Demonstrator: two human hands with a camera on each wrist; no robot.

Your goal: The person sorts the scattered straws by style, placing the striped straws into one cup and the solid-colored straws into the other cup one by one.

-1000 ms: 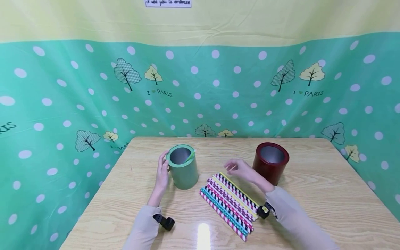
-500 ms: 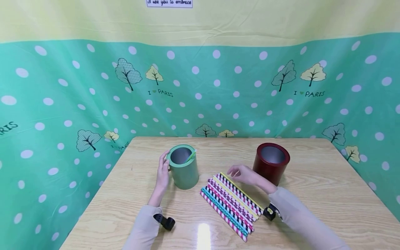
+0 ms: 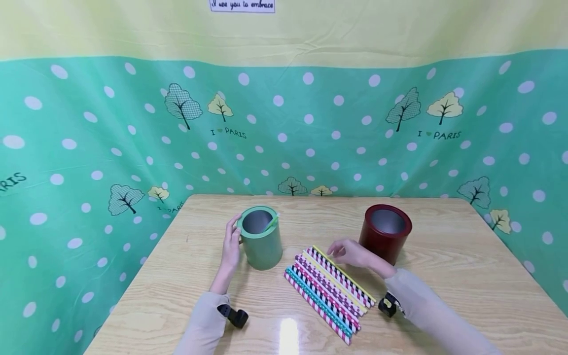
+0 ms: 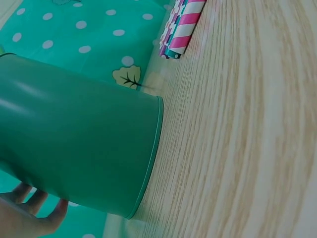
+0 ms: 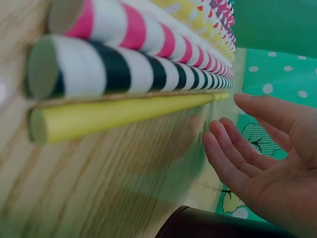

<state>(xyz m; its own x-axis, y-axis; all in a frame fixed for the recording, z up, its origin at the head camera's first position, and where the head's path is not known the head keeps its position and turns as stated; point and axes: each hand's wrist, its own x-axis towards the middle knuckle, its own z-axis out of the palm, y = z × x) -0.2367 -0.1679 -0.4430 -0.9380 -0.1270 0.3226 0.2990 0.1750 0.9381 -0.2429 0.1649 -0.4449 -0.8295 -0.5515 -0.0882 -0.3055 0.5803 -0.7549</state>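
A green canister (image 3: 263, 249) stands upright on the left, a green straw (image 3: 271, 223) leaning against the inside of its rim. My left hand (image 3: 230, 246) rests its fingers on the canister's outer left side; in the left wrist view, bent fingers (image 4: 54, 214) meet the wall. Patterned paper straws (image 3: 328, 291) lie side by side in a slanting row. Its right edge is a plain yellow straw (image 5: 124, 114). Beside that straw's far end hovers my right hand (image 3: 350, 252), thumb and loosely bent fingers apart, nothing between them.
A dark red canister (image 3: 386, 241) stands upright just behind the right hand and forearm. Dotted green cloth (image 3: 310, 162) hangs along the back and sides of the wooden table (image 3: 466, 276).
My right hand has shifted a little right and toward me, along the yellow straw's far end. The left hand stays against the green canister.
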